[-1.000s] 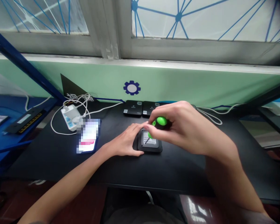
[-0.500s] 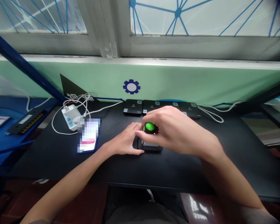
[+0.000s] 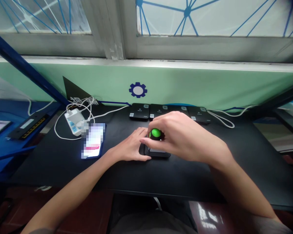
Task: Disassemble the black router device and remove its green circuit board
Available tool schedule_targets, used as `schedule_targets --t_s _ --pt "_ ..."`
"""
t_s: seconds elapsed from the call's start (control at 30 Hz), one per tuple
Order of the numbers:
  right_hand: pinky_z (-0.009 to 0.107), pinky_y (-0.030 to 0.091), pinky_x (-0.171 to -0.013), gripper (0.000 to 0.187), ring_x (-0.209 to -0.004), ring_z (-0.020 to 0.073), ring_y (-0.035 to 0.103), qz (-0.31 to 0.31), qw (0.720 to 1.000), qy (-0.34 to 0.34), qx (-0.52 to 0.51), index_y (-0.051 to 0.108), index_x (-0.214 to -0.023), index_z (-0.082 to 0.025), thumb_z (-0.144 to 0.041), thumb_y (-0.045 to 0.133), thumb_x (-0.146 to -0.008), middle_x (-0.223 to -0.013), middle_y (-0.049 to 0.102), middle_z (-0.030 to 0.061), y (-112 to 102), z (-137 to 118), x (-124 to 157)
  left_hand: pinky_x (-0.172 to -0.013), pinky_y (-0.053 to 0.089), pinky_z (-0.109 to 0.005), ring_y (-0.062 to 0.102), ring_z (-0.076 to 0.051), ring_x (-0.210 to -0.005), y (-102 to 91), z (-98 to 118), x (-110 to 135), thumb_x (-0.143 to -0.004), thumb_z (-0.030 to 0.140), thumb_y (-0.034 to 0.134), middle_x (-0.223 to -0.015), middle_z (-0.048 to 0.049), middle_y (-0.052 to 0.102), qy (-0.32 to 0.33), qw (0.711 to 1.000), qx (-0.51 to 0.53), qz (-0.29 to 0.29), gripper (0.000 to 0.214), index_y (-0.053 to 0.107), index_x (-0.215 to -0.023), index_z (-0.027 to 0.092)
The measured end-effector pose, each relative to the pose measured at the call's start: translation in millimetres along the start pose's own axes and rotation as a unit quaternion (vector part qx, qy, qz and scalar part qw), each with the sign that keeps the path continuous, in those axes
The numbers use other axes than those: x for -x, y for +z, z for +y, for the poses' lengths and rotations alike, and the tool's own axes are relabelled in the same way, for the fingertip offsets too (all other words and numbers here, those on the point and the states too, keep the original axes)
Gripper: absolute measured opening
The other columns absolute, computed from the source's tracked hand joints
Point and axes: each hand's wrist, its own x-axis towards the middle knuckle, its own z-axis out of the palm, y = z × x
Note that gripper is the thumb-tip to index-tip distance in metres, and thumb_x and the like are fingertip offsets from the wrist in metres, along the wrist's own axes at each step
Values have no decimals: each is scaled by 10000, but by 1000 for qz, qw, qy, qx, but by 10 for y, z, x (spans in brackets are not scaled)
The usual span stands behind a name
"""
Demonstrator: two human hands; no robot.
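Centre frame: gripping green-black screwdriver (image 3: 156, 133) in right hand (image 3: 183, 136) over black electronics box (image 3: 159, 155), bracing it with spread left hand (image 3: 132, 147). Apparently screwdriving; next calls for steady pressure.

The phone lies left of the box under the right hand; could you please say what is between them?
In the head view, the left hand and bare table lie between phone and box.

No words can be read. A blue gear sign (image 3: 138, 90) marks the green panel (image 3: 185, 81); on its dark triangle (image 3: 70, 89), white characters (image 3: 75, 101) are partly covered. Code labels (image 3: 132, 115) on the black boxes (image 3: 139, 115) are too small; the device (image 3: 161, 155) has its label (image 3: 156, 150) mostly hidden.
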Motion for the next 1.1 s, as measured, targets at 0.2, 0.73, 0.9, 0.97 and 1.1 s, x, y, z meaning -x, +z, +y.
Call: schedule_targets --t_s 0.2,0.73,0.9,0.97,1.1 --pt "346 382 -732 347 -732 202 620 -34 999 15 7 817 -968 -211 -457 652 -1148 -808 744 57 22 -30 -14 -1204 585 -641 610 -454 -1471 18 -43 10 -858 504 999 -1552 -151 639 2 1000 0 -2 844 579 -1557 283" --pt "319 314 -653 64 -667 148 508 -50 996 76 -24 715 -923 -258 -209 757 -920 -734 662 -48 89 -51 -47 -1233 559 -599 678 -436 -1435 86 -51 -13 -982 539 893 -1501 -163 740 58 998 33 -18 479 779 -1339 240" --pt "330 295 -652 295 -636 159 477 -25 997 59 35 658 -839 -247 -387 674 -1097 -704 638 -24 150 -120 -111 -1109 641 -522 770 -385 -1272 53 -27 -6 -990 533 887 -1354 -134 802 8 996 88 -10 413 788 -1258 235" --pt "341 285 -646 484 -627 177 511 -23 994 63 84 654 -807 -241 -544 565 -1175 -702 652 7 168 -165 -112 -1123 637 -529 767 -399 -1291 49 -15 -5 -979 526 897 -1367 -138 800 8 996 85 -10 468 773 -1324 236" --pt "363 264 -630 709 -632 242 631 -5 977 115 180 678 -738 -231 -738 439 -1173 -704 698 84 173 -228 -98 -1218 585 -563 708 -430 -1424 57 -3 -8 -971 553 913 -1522 -159 740 17 998 63 -10 660 704 -1523 256"
